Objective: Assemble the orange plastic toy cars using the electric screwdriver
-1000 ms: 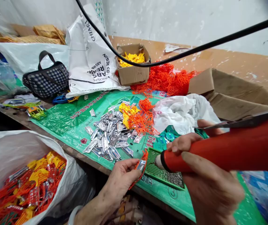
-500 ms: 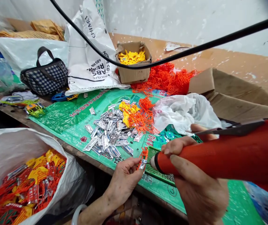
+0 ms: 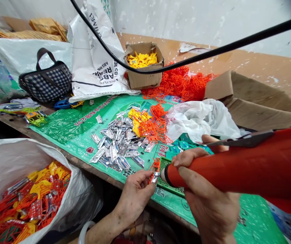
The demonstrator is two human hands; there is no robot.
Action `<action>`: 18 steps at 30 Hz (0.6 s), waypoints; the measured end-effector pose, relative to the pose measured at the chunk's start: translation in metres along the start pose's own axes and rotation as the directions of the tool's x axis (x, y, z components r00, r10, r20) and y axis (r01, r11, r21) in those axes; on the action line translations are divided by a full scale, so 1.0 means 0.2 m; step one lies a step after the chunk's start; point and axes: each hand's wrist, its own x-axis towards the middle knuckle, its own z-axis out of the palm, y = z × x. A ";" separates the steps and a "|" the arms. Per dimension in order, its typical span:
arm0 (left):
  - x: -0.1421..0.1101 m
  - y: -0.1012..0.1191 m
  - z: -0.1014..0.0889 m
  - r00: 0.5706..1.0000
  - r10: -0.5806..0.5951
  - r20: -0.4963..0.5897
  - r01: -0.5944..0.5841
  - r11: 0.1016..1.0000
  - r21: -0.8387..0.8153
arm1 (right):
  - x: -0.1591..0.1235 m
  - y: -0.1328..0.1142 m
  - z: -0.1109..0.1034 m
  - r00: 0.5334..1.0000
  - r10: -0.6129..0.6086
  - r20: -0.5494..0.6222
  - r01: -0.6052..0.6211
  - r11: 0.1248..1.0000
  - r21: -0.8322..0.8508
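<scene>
An orange openwork plastic piece point(image 3: 156, 164) with a shiny silver metal plate point(image 3: 155, 178) on it sits at the left hand's fingertips, its lower part hidden by them. The left hand point(image 3: 136, 193) is closed to a pinch on both, thumb and forefinger meeting. The right hand point(image 3: 208, 200) is wrapped around a thick red cylindrical power tool point(image 3: 226, 173); some of its fingers are hidden behind the body, and the tool's rear is cut off. Whether the tool's tip touches the plate is hard to make out.

The tool's long axis runs nearly crosswise, its pale nose with a black ring pointing at the left hand. The orange piece stretches away from the person, beyond the left fingertips; the plate slants slightly and catches the light.

Behind the tool's nose, between the hands, lies a green perforated tray point(image 3: 164, 163), partly covered. Beyond the left hand, on the green-sheeted tabletop point(image 3: 64, 135), spreads a heap of silver metal plates point(image 3: 120, 145). Beyond the right hand lies a crumpled white plastic bag point(image 3: 198, 118). Left of the left hand stands a large white sack point(image 3: 84, 189) of orange and yellow pieces point(image 3: 42, 188).
</scene>
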 end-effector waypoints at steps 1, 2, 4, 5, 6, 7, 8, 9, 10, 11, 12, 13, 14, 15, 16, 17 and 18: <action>0.00 0.00 0.00 1.000 -0.004 -0.001 0.004 1.000 -0.006 | 0.00 0.00 0.00 1.000 0.003 0.000 -0.003 1.000 0.005; 0.00 0.00 0.00 1.000 -0.008 0.001 0.008 1.000 -0.016 | 0.00 0.00 0.00 1.000 0.003 0.000 -0.003 1.000 0.009; 0.00 -0.01 0.00 1.000 -0.025 0.011 0.025 0.998 -0.052 | -0.01 0.00 0.00 1.000 0.000 0.004 0.000 1.000 0.013; 0.00 -0.01 0.00 0.999 -0.037 0.019 0.038 0.997 -0.074 | -0.01 0.00 -0.01 1.000 -0.001 0.005 0.001 1.000 0.013; 0.00 -0.01 0.00 0.998 -0.051 0.029 0.053 0.994 -0.095 | -0.01 0.01 -0.01 1.000 -0.002 0.007 0.002 1.000 0.014; 0.00 -0.01 0.00 0.997 -0.064 0.039 0.068 0.991 -0.114 | -0.01 0.01 -0.01 1.000 -0.001 0.006 0.001 1.000 0.015; 0.00 -0.02 0.00 0.996 -0.076 0.052 0.082 0.988 -0.134 | -0.01 0.01 -0.01 1.000 0.001 0.007 -0.001 1.000 0.018; 0.00 -0.02 0.00 0.994 -0.085 0.066 0.094 0.983 -0.155 | -0.01 0.01 -0.01 1.000 0.003 0.009 -0.003 1.000 0.023; 0.01 -0.02 0.00 0.992 -0.092 0.081 0.105 0.979 -0.176 | -0.01 0.01 -0.01 1.000 0.006 0.012 -0.007 1.000 0.030; 0.01 -0.02 -0.01 0.990 -0.099 0.096 0.117 0.974 -0.194 | -0.01 0.02 -0.01 1.000 0.009 0.017 -0.010 0.999 0.036; 0.01 -0.03 -0.01 0.988 -0.107 0.108 0.128 0.970 -0.209 | -0.01 0.02 -0.01 1.000 0.013 0.023 -0.014 0.999 0.041; 0.01 -0.03 -0.01 0.986 -0.114 0.118 0.138 0.966 -0.220 | -0.01 0.02 -0.01 0.999 0.016 0.030 -0.018 0.999 0.043; 0.02 -0.03 -0.01 0.985 -0.122 0.124 0.148 0.962 -0.229 | -0.01 0.02 0.00 0.999 0.018 0.034 -0.020 0.999 0.045; 0.02 -0.04 -0.01 0.983 -0.129 0.130 0.157 0.959 -0.235 | -0.01 0.03 0.00 0.999 0.019 0.033 -0.021 0.999 0.047; 0.02 -0.04 -0.02 0.982 -0.135 0.133 0.164 0.956 -0.244 | -0.01 0.03 0.00 0.999 0.020 0.033 -0.021 0.999 0.050; 0.02 -0.04 -0.02 0.981 -0.140 0.132 0.170 0.952 -0.255 | -0.01 0.03 0.00 0.999 0.017 0.031 -0.019 0.998 0.058; 0.02 -0.04 -0.02 0.981 -0.144 0.129 0.174 0.948 -0.268 | -0.01 0.04 0.00 0.999 0.015 0.034 -0.018 0.997 0.070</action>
